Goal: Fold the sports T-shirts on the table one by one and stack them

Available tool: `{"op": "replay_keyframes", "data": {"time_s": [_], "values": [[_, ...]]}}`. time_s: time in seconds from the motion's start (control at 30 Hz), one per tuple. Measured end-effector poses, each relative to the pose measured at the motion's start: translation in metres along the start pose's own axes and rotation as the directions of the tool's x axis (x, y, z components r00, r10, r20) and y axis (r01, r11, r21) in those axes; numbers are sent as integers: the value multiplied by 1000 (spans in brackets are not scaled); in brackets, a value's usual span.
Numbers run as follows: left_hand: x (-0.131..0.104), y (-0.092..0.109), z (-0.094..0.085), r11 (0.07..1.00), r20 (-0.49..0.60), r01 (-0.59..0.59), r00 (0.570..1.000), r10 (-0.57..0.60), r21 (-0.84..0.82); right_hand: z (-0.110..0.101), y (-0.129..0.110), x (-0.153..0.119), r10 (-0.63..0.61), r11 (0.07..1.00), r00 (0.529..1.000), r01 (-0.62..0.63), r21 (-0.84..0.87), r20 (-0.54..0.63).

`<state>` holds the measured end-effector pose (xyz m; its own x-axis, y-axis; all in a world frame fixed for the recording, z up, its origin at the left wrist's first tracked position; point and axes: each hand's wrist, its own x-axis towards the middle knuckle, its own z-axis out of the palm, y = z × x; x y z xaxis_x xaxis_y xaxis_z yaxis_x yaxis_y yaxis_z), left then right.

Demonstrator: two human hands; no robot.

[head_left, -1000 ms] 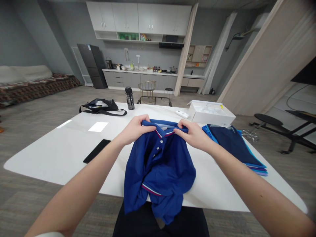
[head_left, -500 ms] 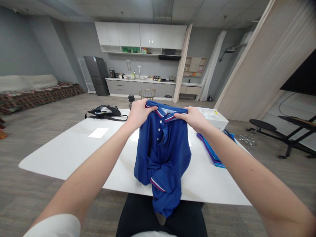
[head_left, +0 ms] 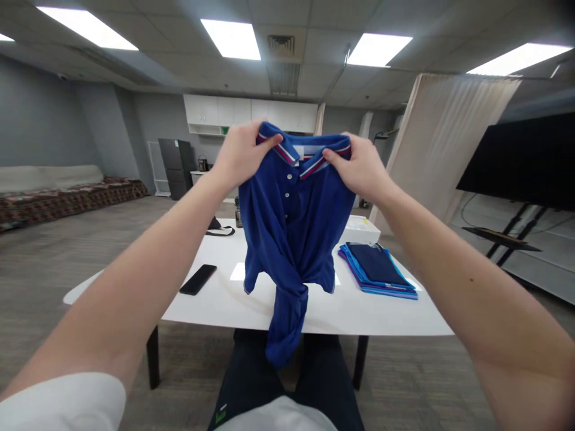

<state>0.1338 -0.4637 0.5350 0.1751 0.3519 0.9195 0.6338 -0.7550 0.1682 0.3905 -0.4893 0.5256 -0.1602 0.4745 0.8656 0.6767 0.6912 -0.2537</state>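
Note:
A blue polo shirt (head_left: 296,215) hangs in the air in front of me, its buttoned placket facing me. White and red stripes run along its collar. My left hand (head_left: 245,149) pinches the left side of the collar, thumb in front. On the other side, my right hand (head_left: 359,164) grips the collar the same way. The lower part of the shirt is bunched and twisted, and its tail dangles past the table's front edge over my legs. Fingers behind the collar are hidden.
Below is a white table (head_left: 215,308). On it lie a black phone (head_left: 198,279), a stack of folded blue and purple clothes (head_left: 380,269), a white box (head_left: 362,230), a dark bottle (head_left: 238,214) and a black bag (head_left: 216,227) partly behind my arm.
Both hands have lifted the shirt higher, so its sides hang more freely. My view has tilted up, showing the ceiling lights. The phone and more of the clothes stack now show.

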Motion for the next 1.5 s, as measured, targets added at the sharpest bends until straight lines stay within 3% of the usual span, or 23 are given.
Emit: {"op": "replay_keyframes", "data": {"time_s": [0.13, 0.23, 0.33, 0.43, 0.5, 0.6, 0.7, 0.83, 0.97, 1.13, 1.27, 1.37, 1.43, 1.5], "values": [[40, 48, -52, 981, -42, -152, 987, 158, 123, -50, -50, 25, -174, 970, 982, 158, -184, -72], [65, 60, -72, 956, -47, -192, 977, 207, 222, -72, -66, 43, -250, 941, 966, 227, -253, -63], [84, 49, -71, 927, -6, -205, 976, 218, 313, -73, -60, 62, -279, 921, 960, 256, -292, -38], [95, 20, -47, 928, 56, -205, 979, 198, 312, -52, -31, 74, -265, 904, 964, 250, -346, 4], [93, -8, -19, 936, 114, -202, 978, 176, 289, -27, -1, 74, -225, 894, 974, 223, -388, 40], [78, -60, 37, 972, 214, -124, 974, 81, 198, 18, 55, 65, -153, 904, 982, 186, -385, 114], [55, -119, 105, 992, 317, 2, 948, -41, 123, 66, 120, 51, -78, 918, 979, 144, -369, 188], [21, -202, 208, 983, 407, 97, 900, -152, 153, 141, 219, 37, 92, 884, 956, 50, -465, 278], [-20, -288, 315, 954, 498, 159, 824, -270, 254, 236, 327, 18, 276, 813, 887, -10, -583, 370], [-99, -390, 426, 905, 616, 258, 667, -420, 339, 361, 434, -33, 465, 792, 725, -84, -604, 509], [-171, -446, 480, 869, 675, 331, 548, -495, 368, 434, 481, -82, 523, 805, 610, -122, -581, 596], [-212, -466, 500, 841, 694, 399, 484, -532, 367, 465, 500, -110, 549, 815, 544, -182, -550, 635], [-230, -473, 502, 822, 699, 452, 460, -548, 346, 472, 508, -125, 562, 818, 541, -251, -517, 626], [-241, -475, 492, 791, 690, 521, 442, -573, 322, 467, 512, -139, 577, 812, 583, -337, -476, 571]]}}
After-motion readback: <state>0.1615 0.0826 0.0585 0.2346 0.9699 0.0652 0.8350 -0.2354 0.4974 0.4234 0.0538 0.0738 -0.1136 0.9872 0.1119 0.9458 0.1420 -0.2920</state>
